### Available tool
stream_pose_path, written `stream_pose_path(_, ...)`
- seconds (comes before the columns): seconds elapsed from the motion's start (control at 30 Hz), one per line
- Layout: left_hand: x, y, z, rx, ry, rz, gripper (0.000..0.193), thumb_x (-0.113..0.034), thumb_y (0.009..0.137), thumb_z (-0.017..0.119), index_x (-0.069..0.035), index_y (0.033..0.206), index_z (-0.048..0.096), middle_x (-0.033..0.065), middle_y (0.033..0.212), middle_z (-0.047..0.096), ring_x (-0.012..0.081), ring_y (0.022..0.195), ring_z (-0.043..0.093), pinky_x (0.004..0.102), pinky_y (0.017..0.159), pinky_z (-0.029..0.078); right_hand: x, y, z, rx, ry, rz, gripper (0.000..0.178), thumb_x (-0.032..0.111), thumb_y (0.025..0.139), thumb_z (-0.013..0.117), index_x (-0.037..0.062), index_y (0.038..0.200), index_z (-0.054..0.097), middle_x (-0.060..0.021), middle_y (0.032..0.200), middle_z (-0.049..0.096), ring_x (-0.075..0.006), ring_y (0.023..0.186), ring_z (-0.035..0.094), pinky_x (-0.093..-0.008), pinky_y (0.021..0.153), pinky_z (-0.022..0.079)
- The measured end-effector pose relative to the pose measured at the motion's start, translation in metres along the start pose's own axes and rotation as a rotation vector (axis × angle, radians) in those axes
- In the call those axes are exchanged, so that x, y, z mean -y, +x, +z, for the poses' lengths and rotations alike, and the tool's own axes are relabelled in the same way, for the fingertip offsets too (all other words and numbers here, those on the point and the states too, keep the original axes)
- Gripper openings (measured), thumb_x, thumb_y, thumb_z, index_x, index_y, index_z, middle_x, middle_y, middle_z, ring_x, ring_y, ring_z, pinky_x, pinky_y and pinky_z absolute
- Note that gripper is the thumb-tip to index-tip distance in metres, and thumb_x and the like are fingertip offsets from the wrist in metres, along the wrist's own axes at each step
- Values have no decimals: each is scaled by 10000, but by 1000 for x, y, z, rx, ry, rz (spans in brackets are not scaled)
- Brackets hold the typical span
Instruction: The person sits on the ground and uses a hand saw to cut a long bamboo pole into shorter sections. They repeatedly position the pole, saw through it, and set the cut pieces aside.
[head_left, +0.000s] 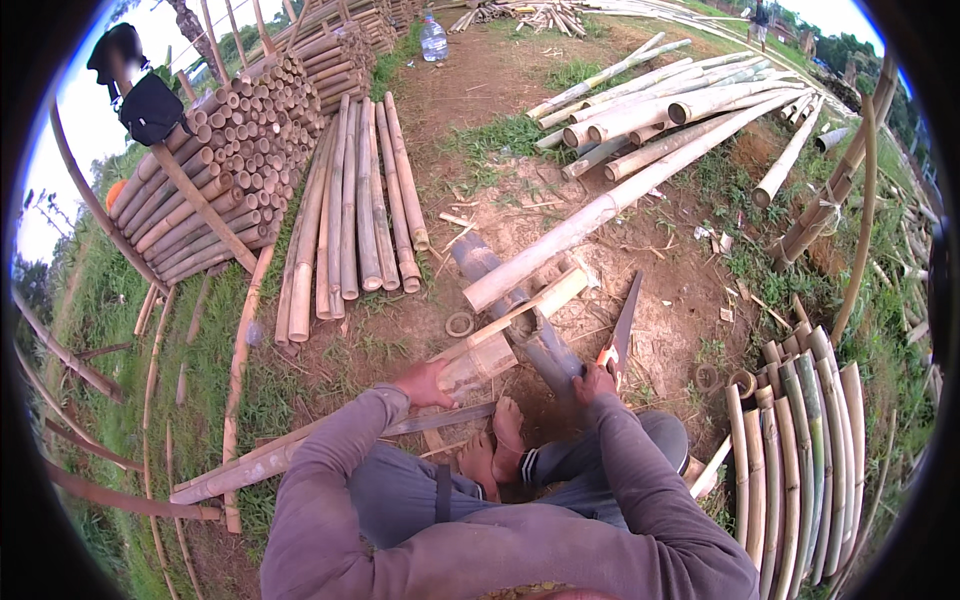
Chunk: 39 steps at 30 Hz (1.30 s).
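Note:
My left hand [427, 383] is closed around a pale bamboo pole [484, 364] close to its cut end; the pole's other part runs under my left forearm to the lower left. Beyond that end, a narrow bamboo length [558, 292] slants over a dark, weathered log [552, 352]. My right hand [595, 384] is closed at the orange handle of a handsaw [624, 325], beside the log's near end. The saw's blade points away from me, apart from the bamboo. My bare feet [508, 425] are between the pole and the log.
A long bamboo pole [600, 212] slants from the log to a loose pile [640, 110] at far right. Cut poles [360, 200] lie ahead left, beside a tall stack [235, 150]. More poles [800, 450] lie at right. A water bottle [433, 40] stands far off.

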<state>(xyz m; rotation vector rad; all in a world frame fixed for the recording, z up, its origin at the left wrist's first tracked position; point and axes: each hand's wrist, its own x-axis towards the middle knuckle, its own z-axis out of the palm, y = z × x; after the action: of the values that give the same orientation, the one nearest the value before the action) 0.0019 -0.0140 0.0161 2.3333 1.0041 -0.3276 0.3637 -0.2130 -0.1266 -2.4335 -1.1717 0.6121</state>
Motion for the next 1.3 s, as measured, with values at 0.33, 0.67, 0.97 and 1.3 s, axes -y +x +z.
stream_pose_path(0.33, 15, 4, 12, 20, -38, 1, 978, -467, 681, 941, -64, 1486, 558, 242, 1160, 758, 378, 1063, 744, 437, 919, 573, 10, -10, -11, 56, 51, 14, 569, 444, 974, 682, 18, 1349, 643, -303, 1392, 629, -456, 1288, 634, -513, 1139, 468)
stream_pose_path(0.67, 19, 6, 19, -32, -12, 73, 1043, -477, 665, 942, -30, 1511, 526, 265, 1185, 748, 390, 1104, 734, 448, 965, 560, 11, -15, -12, 40, 16, 6, 572, 429, 966, 673, 19, 1364, 647, -295, 1395, 634, -459, 1287, 630, -508, 1128, 480)
stream_pose_path(0.97, 19, 5, 21, 22, -55, 64, 1073, -507, 645, 935, 3, 1501, 535, 287, 1283, 714, 412, 1184, 705, 437, 1025, 542, 3, -11, -8, 39, -21, -15, 598, 435, 968, 673, 20, 1396, 618, -309, 1361, 652, -459, 1266, 646, -509, 1113, 497)
stream_pose_path(1.3, 8, 1, 13, 31, -80, 51, 1075, -523, 649, 930, -10, 1507, 535, 284, 1245, 727, 417, 1158, 714, 441, 1001, 549, 8, -12, -13, 58, -26, -3, 587, 428, 970, 678, 11, 1379, 620, -315, 1337, 665, -441, 1279, 644, -491, 1119, 493)
